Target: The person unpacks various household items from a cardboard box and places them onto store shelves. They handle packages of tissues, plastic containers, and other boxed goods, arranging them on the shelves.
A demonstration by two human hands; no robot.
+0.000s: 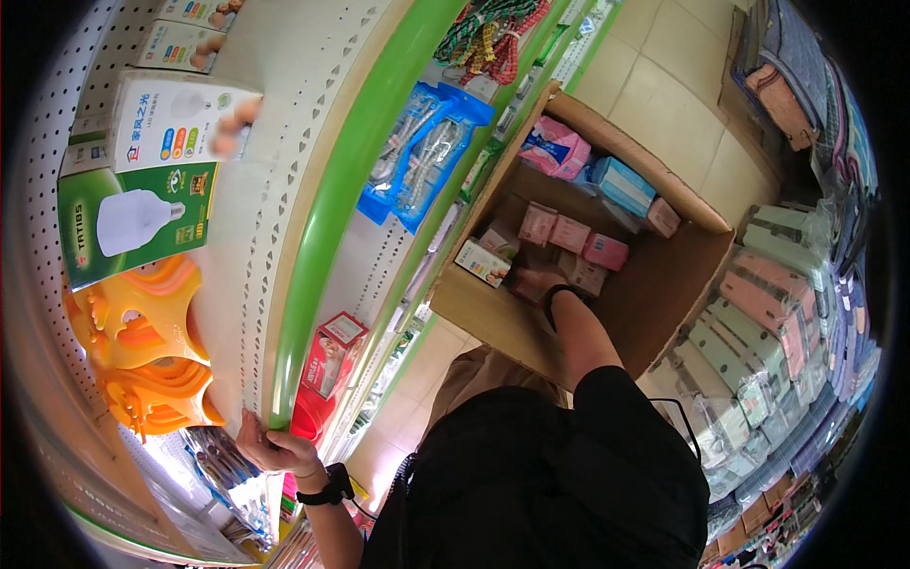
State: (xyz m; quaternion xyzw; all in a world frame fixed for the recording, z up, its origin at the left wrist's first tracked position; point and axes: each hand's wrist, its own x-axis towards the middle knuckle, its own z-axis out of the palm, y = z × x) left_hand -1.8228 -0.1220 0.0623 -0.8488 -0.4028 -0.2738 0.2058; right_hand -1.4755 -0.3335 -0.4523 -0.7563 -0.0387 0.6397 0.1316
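Note:
My right hand reaches down into a cardboard box, its fingers at a small dark-reddish item; whether they grip it I cannot tell. Around it lie a white light bulb box, pink soap-sized boxes, a pink plastic-wrapped pack and a blue-and-white pack. My left hand is closed around the green front edge of a white metal shelf. On that shelf stand a green bulb box, white bulb boxes and orange plastic hangers.
A lower shelf holds blue-packaged hoses, a red box and coiled coloured cords. Stacked fabric goods and plastic-wrapped green and pink storage boxes stand along the right. Tiled floor shows beyond the cardboard box.

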